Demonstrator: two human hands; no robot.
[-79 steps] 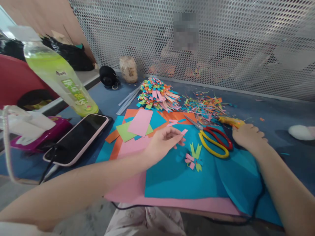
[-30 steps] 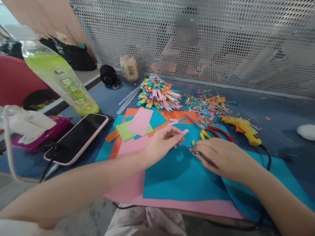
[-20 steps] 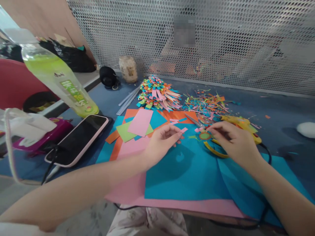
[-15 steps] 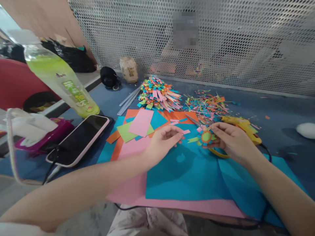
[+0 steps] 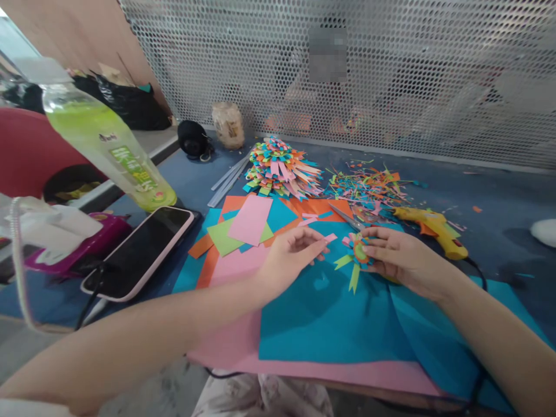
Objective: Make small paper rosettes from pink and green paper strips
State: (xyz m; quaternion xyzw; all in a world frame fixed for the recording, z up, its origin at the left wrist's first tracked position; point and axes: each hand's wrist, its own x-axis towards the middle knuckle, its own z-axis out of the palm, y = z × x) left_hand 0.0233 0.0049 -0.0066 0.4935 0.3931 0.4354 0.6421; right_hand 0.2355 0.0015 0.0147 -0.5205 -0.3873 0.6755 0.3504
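Between the thumb and fingers of my left hand (image 5: 295,255) is a small pink paper strip (image 5: 330,237). My right hand (image 5: 403,260) grips a paper rosette (image 5: 360,252) with an orange ring, a green centre and two notched green tails hanging down. The two hands are a short way apart, above a large blue paper sheet (image 5: 321,324). Behind the rosette lie scissors (image 5: 347,217), their handles mostly hidden by my right hand. A yellow glue gun (image 5: 434,229) rests to the right of that hand.
A pile of finished-looking rosettes (image 5: 282,168) stands at the back, beside glue sticks (image 5: 230,176) and paper scraps (image 5: 369,188). At left are a phone (image 5: 141,252) and a green drink bottle (image 5: 108,139). A perforated metal panel (image 5: 260,58) closes off the back.
My right hand has turned the rosette, so both green tails now hang downward, and has shifted slightly left. My left hand still holds the pink strip, almost in place.
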